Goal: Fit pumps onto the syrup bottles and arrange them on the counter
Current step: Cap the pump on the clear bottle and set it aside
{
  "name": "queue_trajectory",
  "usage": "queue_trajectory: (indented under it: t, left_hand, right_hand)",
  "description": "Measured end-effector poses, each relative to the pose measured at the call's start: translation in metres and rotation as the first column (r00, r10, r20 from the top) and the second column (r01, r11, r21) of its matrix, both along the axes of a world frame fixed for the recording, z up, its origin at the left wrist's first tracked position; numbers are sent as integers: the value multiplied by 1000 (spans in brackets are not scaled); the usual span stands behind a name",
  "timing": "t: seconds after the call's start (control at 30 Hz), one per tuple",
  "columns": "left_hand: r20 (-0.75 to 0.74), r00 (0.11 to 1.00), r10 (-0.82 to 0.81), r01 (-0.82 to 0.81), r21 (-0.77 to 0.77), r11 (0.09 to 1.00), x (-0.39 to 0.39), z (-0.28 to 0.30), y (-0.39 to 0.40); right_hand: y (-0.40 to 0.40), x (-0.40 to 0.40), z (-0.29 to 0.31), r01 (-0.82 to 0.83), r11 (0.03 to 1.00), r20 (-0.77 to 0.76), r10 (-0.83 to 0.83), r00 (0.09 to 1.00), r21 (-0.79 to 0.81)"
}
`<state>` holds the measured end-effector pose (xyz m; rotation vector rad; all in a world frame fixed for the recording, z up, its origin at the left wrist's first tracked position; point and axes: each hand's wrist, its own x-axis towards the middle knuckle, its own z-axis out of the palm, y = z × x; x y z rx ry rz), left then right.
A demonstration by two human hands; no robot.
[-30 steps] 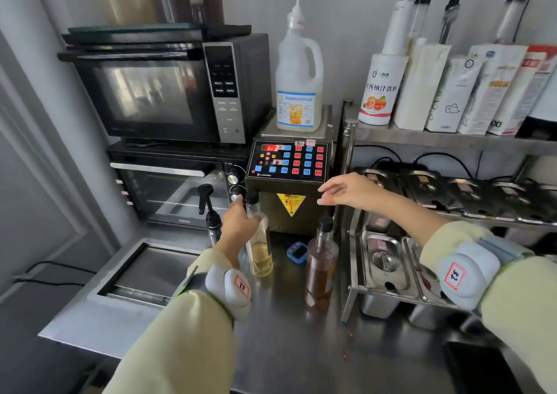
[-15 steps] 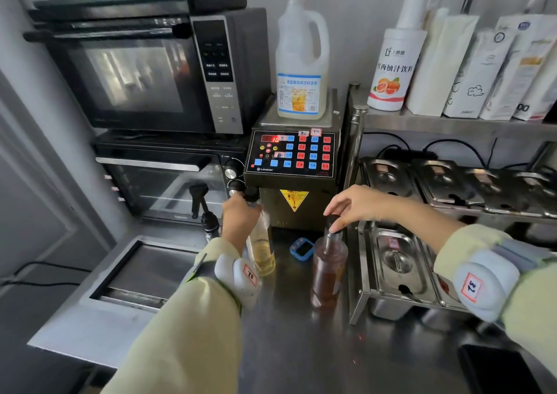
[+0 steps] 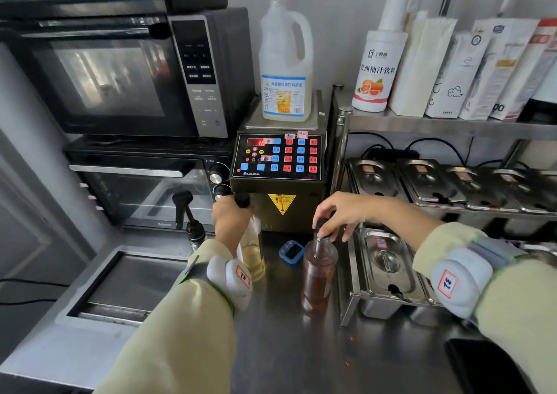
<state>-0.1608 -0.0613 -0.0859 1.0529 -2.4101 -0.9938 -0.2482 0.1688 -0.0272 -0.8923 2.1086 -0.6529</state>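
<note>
Two glass syrup bottles stand on the steel counter [image 3: 286, 348] in front of the dispenser machine. The yellow syrup bottle [image 3: 254, 258] has a black cap [image 3: 242, 199], and my left hand [image 3: 230, 221] grips its neck. To its right stands the amber syrup bottle [image 3: 318, 276]; my right hand [image 3: 340, 212] is closed on the black cap at its top. A third bottle with a black pump [image 3: 187, 212] fitted stands further left, partly hidden behind my left sleeve.
A syrup dispenser machine [image 3: 280, 176] with a large jug [image 3: 286, 61] on top stands behind the bottles. Two ovens [image 3: 120, 92] are stacked at left. A steel rack [image 3: 452, 200] of lidded pans stands close on the right. A blue timer [image 3: 291, 252] lies between the bottles.
My right hand has come down from the dispenser's front onto the amber bottle's top and closed on its cap. My left hand has stayed on the yellow bottle's neck.
</note>
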Motion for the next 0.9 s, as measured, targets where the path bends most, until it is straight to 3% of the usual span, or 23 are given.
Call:
queue_trajectory:
  t: [0.17,0.33,0.57,0.9]
  left_hand:
    - [-17,995,-99,98,-59,993,7,-2,13]
    - [4,957,-290,289,-66,955,13,4,29]
    - [11,904,-428,426,-102,899,10,34,59]
    - [1,869,-495,487,-180,855,4,71,71]
  right_hand:
    - [1,11,-3,92,993,-110,-99,989,-68]
    - [15,15,3,206,951,-338,-276,900,-228]
    - [15,24,20,194,908,-333,-326,885,-372]
    - [-19,42,32,106,907,-435,-295,851,-408]
